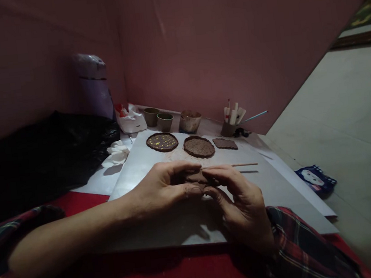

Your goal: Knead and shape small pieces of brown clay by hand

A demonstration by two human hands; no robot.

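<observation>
Between my hands, above the white board (279, 208), is a lump of brown clay (196, 178). My left hand (164, 187) is closed on its left side, thumb below and fingers over the top. My right hand (239, 195) pinches the right edge with thumb and fingertips, which partly hide the clay. Past the hands lie a round brown clay piece with a raised rim (198, 147), another round one with yellow spots (162, 142), and a small rectangular clay slab (225, 143). Two thin sticks (246, 164) lie just beyond my right hand.
Two green cups (165, 121) and a clay-smeared container (190, 121) stand along the wall. A tool holder (228, 129) with a blue-handled brush is at the back right. Crumpled tissue (118, 153) and a black plastic bag (41, 158) are on the left. A red cloth (186, 274) is in front.
</observation>
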